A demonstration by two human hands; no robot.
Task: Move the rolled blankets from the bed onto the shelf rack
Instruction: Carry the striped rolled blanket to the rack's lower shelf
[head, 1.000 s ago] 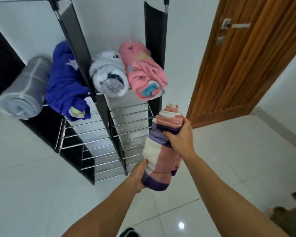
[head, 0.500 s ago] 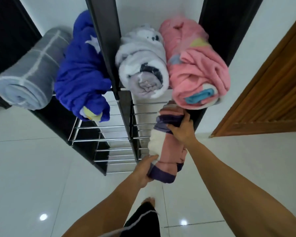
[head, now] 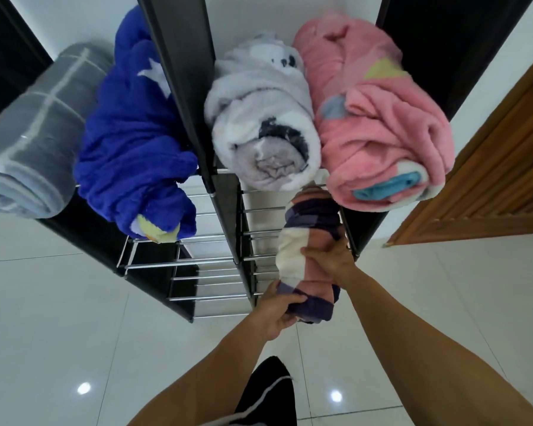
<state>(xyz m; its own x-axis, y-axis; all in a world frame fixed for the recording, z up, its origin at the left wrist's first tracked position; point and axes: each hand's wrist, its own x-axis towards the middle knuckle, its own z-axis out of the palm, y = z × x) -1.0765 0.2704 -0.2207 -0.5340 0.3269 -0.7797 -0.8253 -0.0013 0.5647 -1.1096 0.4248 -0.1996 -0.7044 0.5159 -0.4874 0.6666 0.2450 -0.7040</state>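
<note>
Both hands hold a rolled blanket striped pink, cream and purple [head: 308, 241]. My left hand [head: 279, 309] grips its near purple end and my right hand [head: 331, 261] clasps its middle from the right. Its far end is tucked under the top shelf of the black shelf rack [head: 225, 210], in the right column. On the top shelf lie several rolled blankets: grey checked [head: 34, 139], blue with a star [head: 133, 142], white-grey [head: 265, 124] and pink [head: 379, 118].
Wire shelves [head: 206, 262] run down both columns of the rack. A wooden door [head: 499, 179] stands to the right. Glossy white floor tiles [head: 59, 333] spread below. My dark trouser leg [head: 268, 392] shows at the bottom.
I have stepped closer to the rack. The striped blanket moved forward and its far end went under the top shelf; my right hand slid from the far end to its middle.
</note>
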